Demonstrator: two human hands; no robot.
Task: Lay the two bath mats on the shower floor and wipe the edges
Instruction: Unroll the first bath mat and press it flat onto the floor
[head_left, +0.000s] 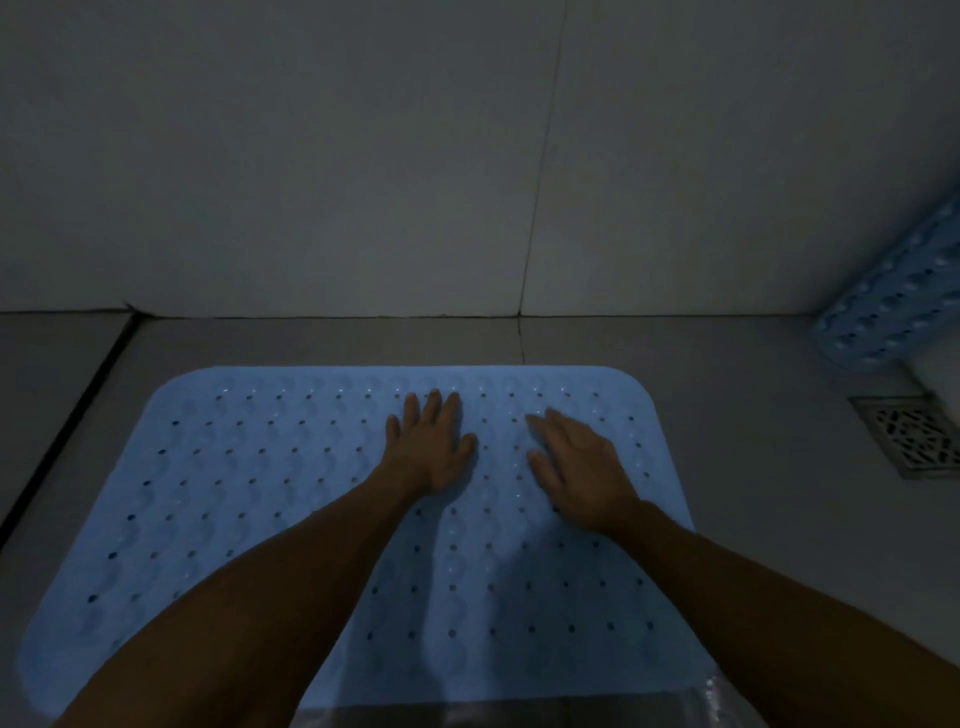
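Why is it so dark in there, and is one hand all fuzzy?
Head view: the light is dim, so the walls look grey and the flat mat looks pale blue. The right hand is a bit smeared at its fingers; the left hand is sharper. The rolled mat bends at the frame's edge.

Left hand (431, 447), right hand (576, 462) flat, fingers straight.

I see a light blue bath mat (249, 467) dotted with regular rows of small dark holes. The rolled mat (893, 306) is the same blue. Grey floor tiles (727, 374), pale grey wall tiles (311, 156), a silvery lattice-patterned drain cover (914, 434).
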